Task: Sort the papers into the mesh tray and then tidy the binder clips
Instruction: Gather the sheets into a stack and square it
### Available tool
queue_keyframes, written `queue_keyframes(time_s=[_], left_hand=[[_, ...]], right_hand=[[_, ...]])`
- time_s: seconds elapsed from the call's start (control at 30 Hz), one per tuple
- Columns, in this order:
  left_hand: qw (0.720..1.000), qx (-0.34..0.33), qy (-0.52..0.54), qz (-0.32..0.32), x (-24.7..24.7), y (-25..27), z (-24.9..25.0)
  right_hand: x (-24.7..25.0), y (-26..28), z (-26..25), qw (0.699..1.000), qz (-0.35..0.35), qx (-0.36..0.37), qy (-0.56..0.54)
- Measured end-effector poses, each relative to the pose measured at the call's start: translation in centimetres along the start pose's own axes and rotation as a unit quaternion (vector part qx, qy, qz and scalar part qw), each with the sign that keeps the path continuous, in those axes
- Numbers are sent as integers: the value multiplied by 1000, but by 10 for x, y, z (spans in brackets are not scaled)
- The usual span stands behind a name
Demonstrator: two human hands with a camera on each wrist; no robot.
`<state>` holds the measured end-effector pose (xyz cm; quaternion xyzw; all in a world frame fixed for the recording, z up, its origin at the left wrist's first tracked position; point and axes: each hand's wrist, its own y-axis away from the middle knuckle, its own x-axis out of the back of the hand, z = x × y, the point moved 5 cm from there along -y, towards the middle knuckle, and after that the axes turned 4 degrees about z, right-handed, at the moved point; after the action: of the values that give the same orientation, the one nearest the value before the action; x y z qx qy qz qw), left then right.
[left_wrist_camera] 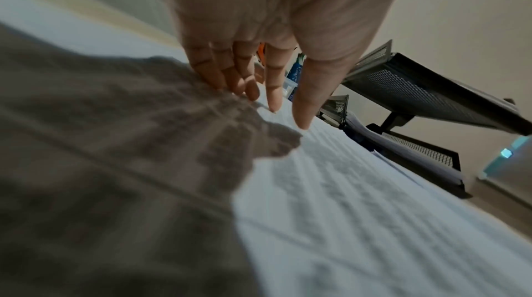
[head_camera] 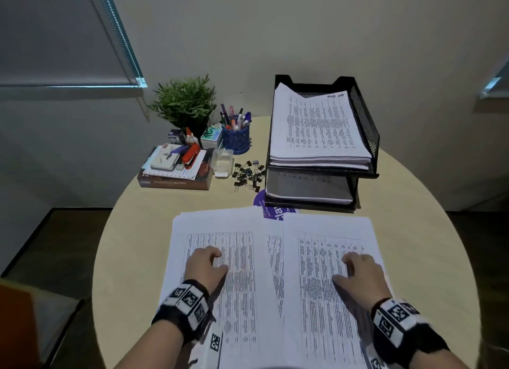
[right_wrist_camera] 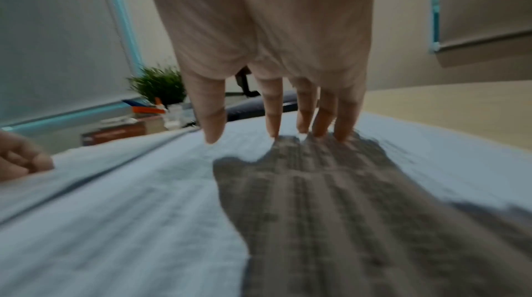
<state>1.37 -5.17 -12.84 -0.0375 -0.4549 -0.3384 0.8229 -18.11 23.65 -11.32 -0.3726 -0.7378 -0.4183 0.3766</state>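
Observation:
Two overlapping stacks of printed papers lie on the near half of the round table: a left stack (head_camera: 220,258) and a right stack (head_camera: 330,272). My left hand (head_camera: 207,264) rests on the left stack, its fingertips (left_wrist_camera: 273,101) touching the sheet (left_wrist_camera: 374,211). My right hand (head_camera: 360,272) rests on the right stack, fingers (right_wrist_camera: 273,120) straight, tips on the paper (right_wrist_camera: 144,211). Neither hand grips anything. The black two-tier mesh tray (head_camera: 366,112) stands at the back right with paper in both tiers. Loose black binder clips (head_camera: 249,173) lie left of the tray.
At the back left stand a potted plant (head_camera: 184,101), a blue pen cup (head_camera: 236,138), a small clear plastic box (head_camera: 222,161) and a book pile with an orange stapler (head_camera: 176,167). A purple round card (head_camera: 271,211) pokes out from under the papers.

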Motion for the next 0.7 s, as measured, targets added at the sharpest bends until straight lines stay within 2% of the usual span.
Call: queue_keyframes(time_s=[0.07, 0.17, 0.27, 0.33, 0.6, 0.7], left_hand=[[998, -6, -69, 10, 12, 5, -14], [990, 26, -136, 35, 30, 9, -37], [989, 83, -113, 43, 41, 10, -62], [990, 90, -100, 43, 42, 11, -72], [994, 46, -85, 39, 49, 16, -81], [996, 38, -72, 45, 49, 18, -82]], right_hand=[[-7, 15, -13, 999, -28, 15, 13], [-23, 36, -40, 997, -49, 44, -46], [-42, 50, -60, 997, -36, 54, -38], [-49, 57, -70, 999, -23, 38, -8], [-71, 64, -74, 998, 3, -26, 50], [-72, 57, -71, 999, 10, -44, 2]])
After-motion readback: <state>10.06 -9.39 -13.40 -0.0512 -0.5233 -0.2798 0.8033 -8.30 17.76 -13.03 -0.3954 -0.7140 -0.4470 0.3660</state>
